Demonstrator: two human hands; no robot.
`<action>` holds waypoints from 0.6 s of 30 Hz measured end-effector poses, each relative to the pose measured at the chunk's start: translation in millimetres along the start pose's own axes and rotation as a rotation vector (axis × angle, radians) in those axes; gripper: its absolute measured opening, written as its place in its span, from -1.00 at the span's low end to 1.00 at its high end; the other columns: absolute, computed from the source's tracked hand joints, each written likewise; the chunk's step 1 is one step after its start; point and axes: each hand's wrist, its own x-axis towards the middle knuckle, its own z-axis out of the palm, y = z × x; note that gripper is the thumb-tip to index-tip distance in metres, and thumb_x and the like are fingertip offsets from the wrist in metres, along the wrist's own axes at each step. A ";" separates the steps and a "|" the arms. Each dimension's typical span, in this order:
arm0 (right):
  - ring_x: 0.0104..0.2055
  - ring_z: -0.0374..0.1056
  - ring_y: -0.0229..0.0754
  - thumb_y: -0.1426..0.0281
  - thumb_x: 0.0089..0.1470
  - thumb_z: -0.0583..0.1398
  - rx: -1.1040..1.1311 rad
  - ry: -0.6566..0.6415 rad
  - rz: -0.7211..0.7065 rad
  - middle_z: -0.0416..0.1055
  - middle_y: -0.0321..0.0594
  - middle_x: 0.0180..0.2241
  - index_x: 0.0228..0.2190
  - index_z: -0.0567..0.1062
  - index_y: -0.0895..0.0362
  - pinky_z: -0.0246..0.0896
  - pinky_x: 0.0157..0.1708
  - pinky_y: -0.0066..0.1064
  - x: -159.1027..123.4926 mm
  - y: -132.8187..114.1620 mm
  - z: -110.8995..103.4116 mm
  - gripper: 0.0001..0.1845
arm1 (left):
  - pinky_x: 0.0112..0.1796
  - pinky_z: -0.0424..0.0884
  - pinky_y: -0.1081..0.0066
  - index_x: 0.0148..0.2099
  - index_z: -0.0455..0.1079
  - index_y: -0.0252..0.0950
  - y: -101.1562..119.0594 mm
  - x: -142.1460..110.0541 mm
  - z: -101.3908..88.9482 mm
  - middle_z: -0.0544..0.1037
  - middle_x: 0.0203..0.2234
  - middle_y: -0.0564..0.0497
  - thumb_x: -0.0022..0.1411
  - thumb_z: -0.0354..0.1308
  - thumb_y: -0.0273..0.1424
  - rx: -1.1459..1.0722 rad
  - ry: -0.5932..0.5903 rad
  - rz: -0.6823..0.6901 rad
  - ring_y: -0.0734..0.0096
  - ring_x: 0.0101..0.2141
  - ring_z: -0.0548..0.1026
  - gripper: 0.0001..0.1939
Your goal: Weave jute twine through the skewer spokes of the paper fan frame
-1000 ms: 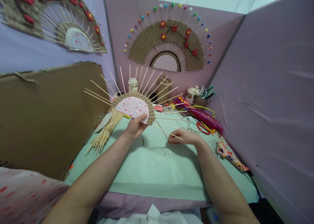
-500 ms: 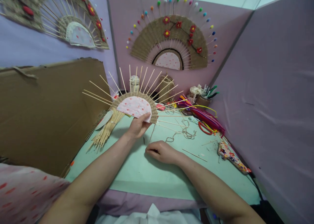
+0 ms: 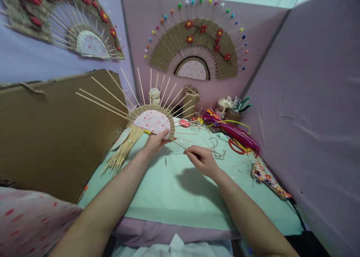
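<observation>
My left hand (image 3: 156,141) grips the lower right corner of a half-round fan (image 3: 152,121), thumb on its front. The fan has a pink-spotted white centre, a woven twine band (image 3: 172,122) around it, and bare wooden sticks (image 3: 129,86) spreading outward. From the band's lower right end a strand of twine (image 3: 179,143) runs taut to my right hand (image 3: 203,160), whose fingertips are pinched on it. The right hand hovers over the table, its shadow beneath it. Loose twine (image 3: 218,150) lies curled on the table beyond.
A bundle of sticks (image 3: 123,150) lies at left by a cardboard sheet (image 3: 56,125). Along the right are pipe cleaners (image 3: 230,131), red-handled scissors (image 3: 236,147) and a patterned glue gun (image 3: 270,180). A jar (image 3: 154,95) and a twine roll (image 3: 191,100) stand behind. Finished fans hang on the walls, one straight ahead (image 3: 194,43).
My right hand has risen and moved right, drawing the twine strand taut from the fan. The fan, in my left hand, has shifted slightly left and turned.
</observation>
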 end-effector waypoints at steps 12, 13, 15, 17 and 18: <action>-0.44 0.27 -0.29 0.40 0.15 -0.01 -0.057 -0.282 -0.123 0.41 -0.20 -0.49 -0.37 0.44 0.14 0.12 -0.38 -0.48 -7.0 -5.4 19.8 -0.76 | -0.29 0.45 0.35 -0.17 0.37 -0.26 -15.5 -2.7 8.6 0.51 -0.27 0.01 -0.17 0.34 -0.45 -0.001 0.216 0.039 0.38 -0.29 0.48 -0.57; -0.43 0.28 -0.29 0.41 0.15 -0.01 -0.066 -0.317 -0.130 0.41 -0.20 -0.48 -0.37 0.43 0.14 0.12 -0.38 -0.48 -7.9 -5.4 22.6 -0.77 | -0.30 0.45 0.37 -0.18 0.37 -0.26 -17.2 -2.6 9.3 0.52 -0.28 0.02 -0.17 0.34 -0.45 -0.009 0.237 0.038 0.39 -0.30 0.48 -0.58; -0.42 0.28 -0.29 0.44 0.13 0.00 -0.090 -0.386 -0.150 0.41 -0.21 -0.47 -0.40 0.43 0.14 0.11 -0.38 -0.49 -9.7 -5.0 27.7 -0.79 | -0.30 0.44 0.38 -0.19 0.36 -0.27 -19.6 -2.4 10.5 0.52 -0.30 0.03 -0.17 0.34 -0.44 -0.029 0.265 0.033 0.40 -0.32 0.48 -0.59; -0.41 0.28 -0.29 0.46 0.11 0.01 -0.116 -0.438 -0.174 0.41 -0.22 -0.47 -0.41 0.43 0.14 0.11 -0.38 -0.50 -11.0 -4.8 31.3 -0.80 | -0.28 0.44 0.37 -0.19 0.36 -0.26 -20.3 -2.9 11.9 0.52 -0.31 0.04 -0.15 0.34 -0.43 -0.063 0.261 0.028 0.41 -0.31 0.48 -0.60; -0.41 0.28 -0.29 0.47 0.10 0.02 -0.126 -0.452 -0.181 0.41 -0.23 -0.47 -0.41 0.43 0.14 0.11 -0.37 -0.50 -11.4 -4.9 32.5 -0.80 | -0.27 0.44 0.37 -0.18 0.36 -0.25 -20.2 -3.6 12.9 0.52 -0.30 0.04 -0.14 0.34 -0.42 -0.086 0.246 0.027 0.42 -0.31 0.48 -0.59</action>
